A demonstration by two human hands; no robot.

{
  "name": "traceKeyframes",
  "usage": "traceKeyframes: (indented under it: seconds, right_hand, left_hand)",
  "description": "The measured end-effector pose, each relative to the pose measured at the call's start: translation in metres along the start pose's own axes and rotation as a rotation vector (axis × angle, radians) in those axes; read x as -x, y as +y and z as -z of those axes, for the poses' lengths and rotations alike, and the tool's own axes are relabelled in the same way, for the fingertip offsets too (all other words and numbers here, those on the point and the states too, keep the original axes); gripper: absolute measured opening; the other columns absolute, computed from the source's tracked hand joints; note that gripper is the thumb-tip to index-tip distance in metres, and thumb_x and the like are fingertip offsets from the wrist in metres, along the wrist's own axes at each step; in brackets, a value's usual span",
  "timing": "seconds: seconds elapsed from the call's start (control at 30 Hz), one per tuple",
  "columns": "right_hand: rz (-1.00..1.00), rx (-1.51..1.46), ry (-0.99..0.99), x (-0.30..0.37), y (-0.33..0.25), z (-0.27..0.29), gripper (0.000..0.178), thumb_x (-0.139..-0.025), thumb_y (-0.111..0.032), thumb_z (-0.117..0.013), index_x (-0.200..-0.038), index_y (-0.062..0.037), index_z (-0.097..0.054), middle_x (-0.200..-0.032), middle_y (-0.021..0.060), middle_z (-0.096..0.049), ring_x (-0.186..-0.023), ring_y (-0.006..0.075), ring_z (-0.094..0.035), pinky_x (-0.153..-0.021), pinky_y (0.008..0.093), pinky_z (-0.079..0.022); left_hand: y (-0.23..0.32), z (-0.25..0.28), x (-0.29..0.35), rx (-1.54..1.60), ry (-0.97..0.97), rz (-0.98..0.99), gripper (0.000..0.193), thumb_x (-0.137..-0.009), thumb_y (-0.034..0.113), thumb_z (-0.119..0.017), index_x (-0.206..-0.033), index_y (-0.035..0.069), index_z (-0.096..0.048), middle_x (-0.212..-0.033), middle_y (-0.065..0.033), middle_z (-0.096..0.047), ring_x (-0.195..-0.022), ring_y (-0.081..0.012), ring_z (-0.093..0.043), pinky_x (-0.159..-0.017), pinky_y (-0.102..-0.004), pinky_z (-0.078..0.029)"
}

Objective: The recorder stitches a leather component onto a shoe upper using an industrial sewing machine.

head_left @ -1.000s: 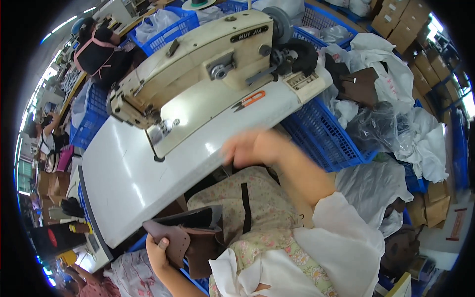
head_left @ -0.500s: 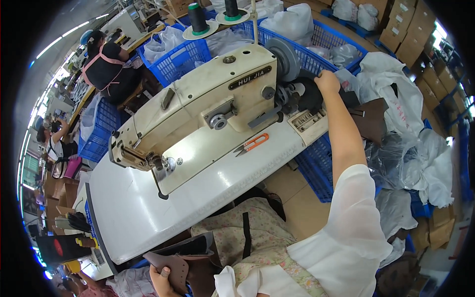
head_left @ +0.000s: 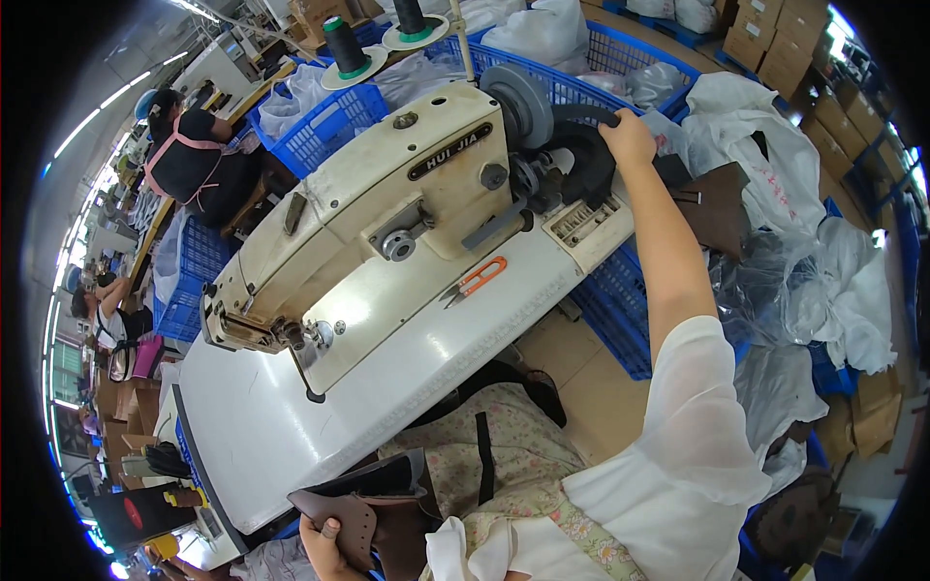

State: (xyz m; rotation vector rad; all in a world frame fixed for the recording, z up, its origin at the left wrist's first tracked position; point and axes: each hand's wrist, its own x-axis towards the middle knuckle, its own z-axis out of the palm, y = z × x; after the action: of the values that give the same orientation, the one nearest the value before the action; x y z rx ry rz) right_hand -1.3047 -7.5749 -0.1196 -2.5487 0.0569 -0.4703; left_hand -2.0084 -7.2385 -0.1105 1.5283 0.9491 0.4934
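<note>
A cream sewing machine [head_left: 387, 213] stands on a white table [head_left: 262, 436]. My right hand [head_left: 630, 136] is stretched far out to the machine's right end, its fingers on the dark belt cover [head_left: 581, 155] beside the grey handwheel [head_left: 518, 97]. My left hand [head_left: 325, 542] is low at the bottom edge, gripping a brown leather piece [head_left: 339, 518] by my lap. Orange thread snips [head_left: 475, 279] lie on the machine bed. The needle area [head_left: 300, 353] is at the machine's left end.
Blue plastic crates [head_left: 620, 300] with white bags and fabric surround the table on the right and behind. Two dark thread cones [head_left: 344, 48] stand at the back. Other people work at tables on the far left. Cardboard boxes are stacked at the upper right.
My right arm has swung from above my lap out to the machine's right end and reached the belt cover. My left hand has kept hold of the brown leather piece.
</note>
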Motion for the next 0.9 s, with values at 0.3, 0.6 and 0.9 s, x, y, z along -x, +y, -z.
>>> traceKeyframes:
  seconds: [0.3, 0.6, 0.9]
  right_hand:
    - [0.089, -0.28, 0.35, 0.037, 0.03, 0.065, 0.042, -0.075, -0.029, -0.073, -0.11, -0.0081, -0.065, -0.096, 0.0166, -0.071, -0.091, 0.0331, -0.068, -0.08, 0.0403, -0.052]
    - [0.124, -0.883, 0.298, 0.187, -0.002, 0.143, 0.036, -0.085, -0.004, -0.071, -0.117, 0.0028, -0.057, -0.106, 0.0121, -0.066, -0.092, 0.0175, -0.065, -0.083, 0.0279, -0.05]
    - [0.334, -1.18, -0.144, 0.302, -0.073, 0.132, 0.046, -0.09, -0.002, -0.061, -0.133, 0.0001, -0.045, -0.099, 0.0125, -0.066, -0.068, 0.0082, -0.055, -0.057, 0.0213, -0.045]
  left_hand:
    - [0.004, -0.004, -0.003, 0.041, -0.065, 0.009, 0.076, -0.066, 0.044, -0.088, -0.113, -0.004, -0.054, -0.098, -0.0091, -0.065, -0.088, -0.0184, -0.063, -0.08, -0.0303, -0.052]
    - [0.011, -0.016, -0.004, 0.047, -0.055, 0.016, 0.077, -0.059, 0.046, -0.092, -0.106, -0.003, -0.057, -0.092, -0.0077, -0.065, -0.083, -0.0177, -0.062, -0.076, -0.0291, -0.051]
    - [0.01, -0.001, -0.001, -0.03, -0.011, -0.004, 0.063, -0.065, 0.031, -0.086, -0.112, -0.004, -0.062, -0.101, -0.0086, -0.066, -0.091, -0.0179, -0.062, -0.083, -0.0326, -0.051]
